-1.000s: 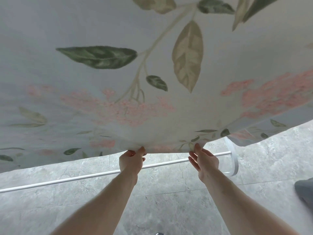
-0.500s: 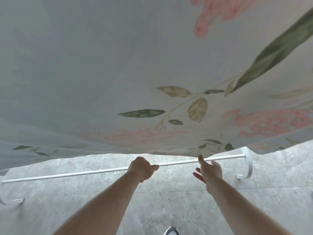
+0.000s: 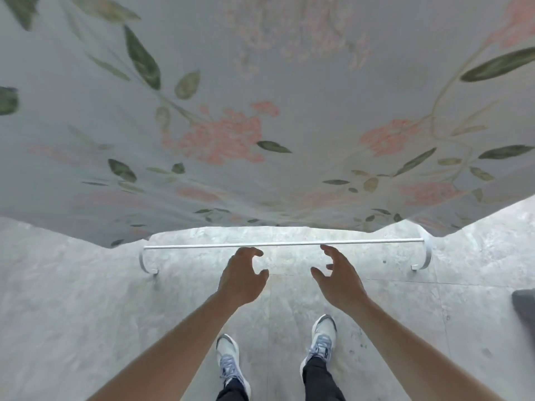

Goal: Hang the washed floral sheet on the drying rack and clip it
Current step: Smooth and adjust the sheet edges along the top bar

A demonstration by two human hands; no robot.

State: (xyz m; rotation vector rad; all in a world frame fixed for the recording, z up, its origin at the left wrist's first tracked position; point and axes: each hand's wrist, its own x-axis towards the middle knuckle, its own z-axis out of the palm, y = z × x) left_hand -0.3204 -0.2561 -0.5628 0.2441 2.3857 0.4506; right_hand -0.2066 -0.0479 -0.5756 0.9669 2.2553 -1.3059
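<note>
The floral sheet (image 3: 260, 117), pale grey with pink blossoms and green leaves, hangs spread across the whole upper part of the view, its lower hem wavy. Below the hem runs the drying rack's white bottom bar (image 3: 283, 243) with curved feet at both ends. My left hand (image 3: 243, 277) and my right hand (image 3: 337, 274) hover just below the hem, apart from the cloth, fingers loosely curled and holding nothing. No clip is visible.
Grey marbled floor tiles (image 3: 86, 314) lie all around. My two feet in pale sneakers (image 3: 322, 340) stand close behind the rack's bar. A dark grey object (image 3: 524, 305) sits at the right edge.
Both hands have let go of the sheet's hem and dropped lower. The view has tilted down, so my feet and the whole bottom bar now show.
</note>
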